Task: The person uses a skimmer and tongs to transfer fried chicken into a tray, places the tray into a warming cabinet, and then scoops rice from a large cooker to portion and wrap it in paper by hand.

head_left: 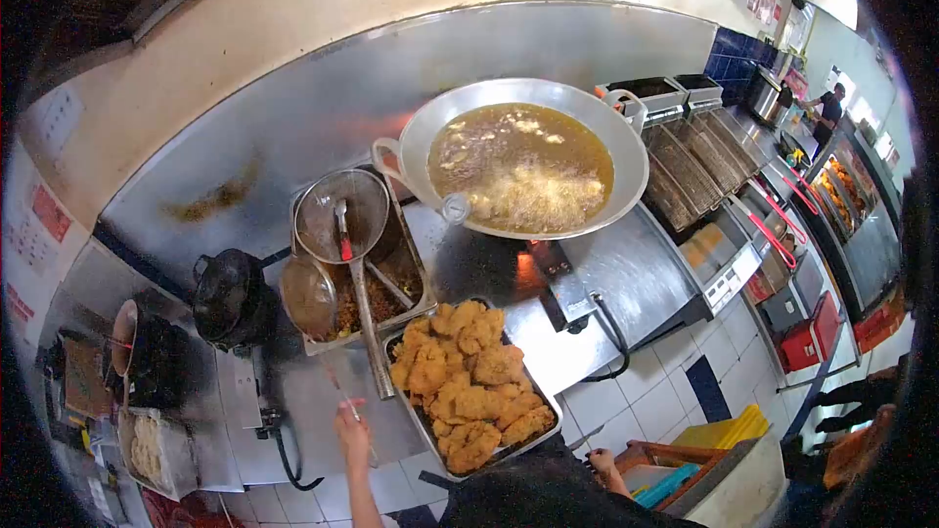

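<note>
My left hand (353, 422) is closed around a thin rod (337, 383) over the steel counter, left of the fried chicken. A metal tray (451, 464) heaped with fried chicken pieces (469, 376) sits right in front of me. At the lower right, my right hand (603, 463) hangs low beside a bin with a yellow edge; its fingers are curled, and what they hold, if anything, is too small to tell. A large wok (401, 142) of bubbling oil (528, 171) stands on the burner, with pale pieces frying in it.
A mesh strainer (341, 215) with a long handle rests across a pan of dark crumbs (357, 308). Fryer baskets (704, 161) with red handles stand at right. A black pot (230, 298) is at left. Far right, a person (829, 112) stands by a large pot.
</note>
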### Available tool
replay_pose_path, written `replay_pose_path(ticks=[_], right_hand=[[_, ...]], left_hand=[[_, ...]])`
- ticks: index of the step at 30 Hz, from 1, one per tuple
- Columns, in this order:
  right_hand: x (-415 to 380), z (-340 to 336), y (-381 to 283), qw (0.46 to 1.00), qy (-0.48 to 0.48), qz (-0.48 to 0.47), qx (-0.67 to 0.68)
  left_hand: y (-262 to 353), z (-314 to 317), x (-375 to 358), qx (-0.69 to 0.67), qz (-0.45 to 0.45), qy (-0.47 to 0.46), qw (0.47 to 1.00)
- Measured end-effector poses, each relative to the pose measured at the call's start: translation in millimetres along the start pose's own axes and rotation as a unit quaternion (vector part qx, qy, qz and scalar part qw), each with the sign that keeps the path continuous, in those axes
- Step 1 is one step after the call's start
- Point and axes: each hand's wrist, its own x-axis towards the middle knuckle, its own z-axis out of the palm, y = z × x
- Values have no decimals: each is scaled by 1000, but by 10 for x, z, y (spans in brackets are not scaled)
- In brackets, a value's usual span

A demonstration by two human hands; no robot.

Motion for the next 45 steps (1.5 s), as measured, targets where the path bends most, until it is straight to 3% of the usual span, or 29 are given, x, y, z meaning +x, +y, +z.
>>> replay_pose_path(ticks=[1,3,4,6,7,9,10,13,15,17,19,25,29,31,35,36,39,40,45], right_hand=[[183,-64,172,996,20,-67,-59],[702,-199,554,970,69,-109,-205],[734,-320,523,970,68,-112,-203],[652,-574,404,983,36,-122,-129],[593,-698,325,984,29,-127,-126],[444,-940,77,998,28,-28,49],[577,-1053,119,999,33,-18,25],[982,-1407,265,996,-10,19,82],[1143,-1519,287,993,-2,33,113],[1205,-1653,205,989,10,51,140],[1227,-1709,107,989,10,23,146],[1370,-1728,129,990,-35,13,136],[1307,-1608,130,978,36,10,207],[1388,-1539,342,981,22,-36,187],[1530,-1639,750,986,-20,-132,104],[907,-1786,283,975,-54,-106,188],[1205,-1770,209,978,-36,-109,172],[2119,-1738,704,988,-42,-100,114],[1614,-1828,0,987,14,7,161]], left_hand=[[185,42,-25,29,23,15,999],[643,126,-104,120,101,30,987],[926,199,-161,182,153,30,971],[1506,434,-277,286,258,-7,923],[1835,632,-398,300,267,-27,915],[2322,1058,-519,331,290,-75,895],[2505,1257,-549,345,305,-103,882],[2757,1872,-473,395,311,-192,843],[2982,2374,-629,452,266,-244,816],[2936,2752,-400,553,306,-246,735],[2890,3137,-256,577,323,-210,721],[3063,3654,-217,590,370,-163,699],[3242,3519,-769,591,380,-146,697],[3283,3455,-982,640,323,-150,680],[2985,3673,-660,662,281,-147,679],[2925,3753,-487,661,286,-153,676],[2929,3718,-240,640,326,-165,676],[2987,3723,-198,622,354,-171,677],[3438,3862,-440,630,306,-140,700]])
